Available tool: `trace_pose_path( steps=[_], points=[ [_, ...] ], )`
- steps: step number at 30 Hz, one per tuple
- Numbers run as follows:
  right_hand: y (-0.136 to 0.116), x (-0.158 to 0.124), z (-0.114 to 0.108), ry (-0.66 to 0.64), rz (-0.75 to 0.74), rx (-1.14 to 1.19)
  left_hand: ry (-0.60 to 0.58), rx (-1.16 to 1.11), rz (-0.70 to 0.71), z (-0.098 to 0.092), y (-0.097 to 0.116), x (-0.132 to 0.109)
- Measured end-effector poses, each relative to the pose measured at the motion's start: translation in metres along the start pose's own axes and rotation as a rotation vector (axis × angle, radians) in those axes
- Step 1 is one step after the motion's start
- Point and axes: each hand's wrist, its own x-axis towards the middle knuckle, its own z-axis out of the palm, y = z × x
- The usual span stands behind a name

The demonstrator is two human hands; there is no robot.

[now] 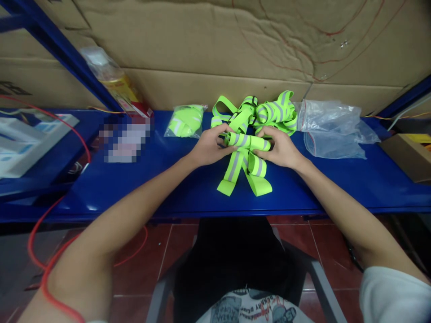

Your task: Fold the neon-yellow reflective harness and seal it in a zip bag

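Between my two hands is a neon-yellow reflective strap [248,141] with a grey stripe, partly rolled up. My left hand [212,146] pinches its left end, and my right hand [281,146] grips the right end. Two flat strap tails [232,172] hang toward me onto the blue shelf, beside a loose curl. Just behind my hands lies a heap of similar straps [278,110], with black buckles among them. Farther left sits a clear bag [186,121] with a folded neon strap inside.
Clear plastic bags [332,128] lie right of the heap on the blue shelf [286,193]. A bagged bottle [114,83] stands at the back left. An open cardboard box [407,157] is at the right, and a red hose [43,264] loops at lower left.
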Motion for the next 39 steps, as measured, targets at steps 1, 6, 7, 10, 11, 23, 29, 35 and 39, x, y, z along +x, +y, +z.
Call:
trace_pose_path(
  steps=[1,6,7,10,11,23,29,35,39],
  points=[
    [-0.001,0.0,0.0,-0.01,-0.005,-0.01,0.007,0.026,0.026,-0.001,0.0,0.0],
    [-0.006,0.0,-0.009,-0.131,-0.062,-0.108,-0.016,0.267,0.216,-0.008,0.002,0.001],
    [-0.006,0.0,-0.012,-0.155,-0.063,-0.098,-0.03,0.293,0.233,-0.008,0.002,0.0],
    [-0.004,-0.001,-0.022,-0.26,-0.019,0.017,-0.057,0.354,0.271,-0.009,0.003,-0.001],
    [-0.003,-0.001,-0.025,-0.302,0.006,0.059,-0.061,0.374,0.284,-0.008,0.002,-0.001],
    [0.0,0.0,-0.022,-0.329,-0.026,-0.031,-0.268,0.207,0.229,-0.023,-0.002,0.005],
    [0.002,0.001,-0.021,-0.339,-0.074,-0.058,-0.374,0.051,0.07,-0.03,-0.003,0.005],
    [-0.001,-0.004,-0.01,-0.323,-0.076,-0.096,-0.249,0.222,0.155,-0.018,-0.008,0.004],
    [-0.003,-0.006,-0.004,-0.326,-0.069,-0.129,-0.265,0.25,0.128,-0.017,-0.007,0.003]
  ],
)
